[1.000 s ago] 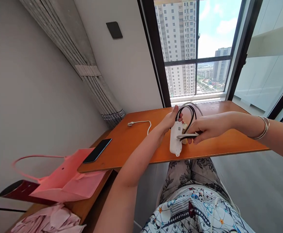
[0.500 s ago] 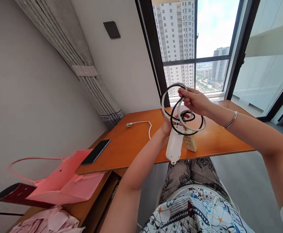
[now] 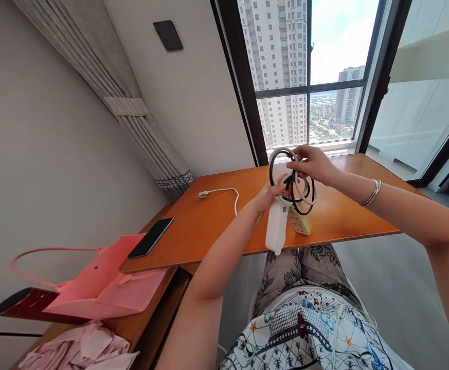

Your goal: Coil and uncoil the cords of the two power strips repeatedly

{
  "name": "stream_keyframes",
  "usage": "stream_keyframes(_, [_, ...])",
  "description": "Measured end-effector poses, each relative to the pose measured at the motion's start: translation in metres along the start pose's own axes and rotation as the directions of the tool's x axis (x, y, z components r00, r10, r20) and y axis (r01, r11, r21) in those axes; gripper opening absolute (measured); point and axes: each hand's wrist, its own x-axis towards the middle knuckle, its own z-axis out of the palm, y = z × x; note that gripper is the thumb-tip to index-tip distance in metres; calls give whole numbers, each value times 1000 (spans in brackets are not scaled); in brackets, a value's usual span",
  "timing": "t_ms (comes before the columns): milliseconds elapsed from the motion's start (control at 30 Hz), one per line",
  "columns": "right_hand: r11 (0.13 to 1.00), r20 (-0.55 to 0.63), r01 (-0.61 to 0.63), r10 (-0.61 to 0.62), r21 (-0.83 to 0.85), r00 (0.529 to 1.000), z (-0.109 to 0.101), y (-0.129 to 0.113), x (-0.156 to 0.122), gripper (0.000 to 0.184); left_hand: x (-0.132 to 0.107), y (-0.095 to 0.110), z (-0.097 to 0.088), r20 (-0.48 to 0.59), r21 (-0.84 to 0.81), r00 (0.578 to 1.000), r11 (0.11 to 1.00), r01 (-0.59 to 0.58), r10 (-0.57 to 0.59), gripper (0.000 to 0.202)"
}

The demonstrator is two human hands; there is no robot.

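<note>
A white power strip (image 3: 276, 226) hangs lengthwise over the table's front edge, its plain side toward me. My left hand (image 3: 267, 198) is closed around its upper end, where the cord gathers. Black and white cable loops (image 3: 272, 165) rise above the strip in a loose coil. With fingers pinched together, my right hand (image 3: 313, 163) grips the coil's upper right side. Partly hidden behind the white strip is a yellowed socket block (image 3: 300, 223) with several outlet holes. Fingers and loops overlap, so the cord's exact path is unclear.
On the orange-brown table (image 3: 204, 231) lie a white cord with a plug (image 3: 203, 195) and a black phone (image 3: 150, 238) near the left corner. A pink bag (image 3: 104, 277) and crumpled pink cloth (image 3: 83, 349) sit lower left. A window (image 3: 309, 92) stands behind the table.
The cable loops have become smaller and tighter. My right hand has come slightly lower, and my left thumb now shows over the cord. The white strip has turned slightly.
</note>
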Motion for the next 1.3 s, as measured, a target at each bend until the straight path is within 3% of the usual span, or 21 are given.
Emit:
stream_keyframes(67, [999,-21,29,-30,-32,999,-4,9,2,41,-1,3,1,-19,0,1000,1000,19,-19,50])
stream_keyframes(167, [980,-54,157,-165,-123,985,-8,20,3,52,-1,6,5,-38,-34,999,999,28,-29,35])
stream_keyframes(333, [820,-98,405,-480,-405,872,-10,30,0,33,1,5,9,-55,-41,998,999,11,-13,30])
stream_keyframes(467, [708,31,511,-571,-488,820,-13,37,-7,32,2,-1,8,-62,-40,998,999,-8,6,33])
stream_keyframes(633, [704,273,581,-513,-408,814,-29,39,-17,52,0,-6,4,-105,-23,995,1000,-5,2,33])
stream_keyframes(867, [753,443,541,-367,-375,818,-45,29,-22,63,2,-8,2,-128,44,992,999,-4,9,38])
stream_keyframes(1000, [651,365,552,-414,-521,834,-31,29,-27,77,4,-9,4,-133,110,989,993,-45,59,45])
stream_keyframes(1100, [570,344,528,-404,-629,847,-18,26,-27,63,4,-7,6,-128,144,987,986,-83,102,48])
stream_keyframes(1300, [319,301,330,-139,-888,944,-5,-1,-25,32,4,-2,4,-136,209,987,976,-56,86,64])
